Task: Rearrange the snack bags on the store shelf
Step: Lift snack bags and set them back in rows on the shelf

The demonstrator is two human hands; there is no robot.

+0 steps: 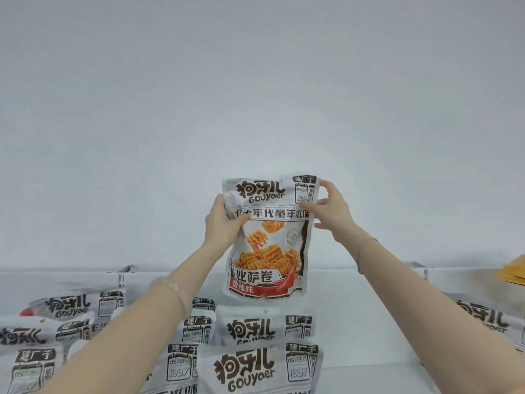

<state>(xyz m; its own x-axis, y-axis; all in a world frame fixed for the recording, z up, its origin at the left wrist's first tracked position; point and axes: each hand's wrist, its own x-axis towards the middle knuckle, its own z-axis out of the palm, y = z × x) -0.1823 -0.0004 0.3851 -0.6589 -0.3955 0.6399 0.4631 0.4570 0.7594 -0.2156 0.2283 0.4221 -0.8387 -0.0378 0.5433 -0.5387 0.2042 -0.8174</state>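
I hold one white snack bag (268, 240) upright in mid-air above the shelf; it has black lettering, a picture of orange waffle crisps and a red band at the bottom. My left hand (223, 223) grips its left edge with the thumb on the front. My right hand (331, 207) pinches its upper right corner. Below it, several matching white bags stand in rows on the shelf, one (268, 327) right under the held bag and another (260, 368) in front of that one.
More of the same bags crowd the left (68, 305) and the far right (483, 317). The white shelf floor (369, 322) shows between the middle row and the right bags. Clear dividers (122, 275) stand at the back. Orange packs (514, 271) lie at the right edge.
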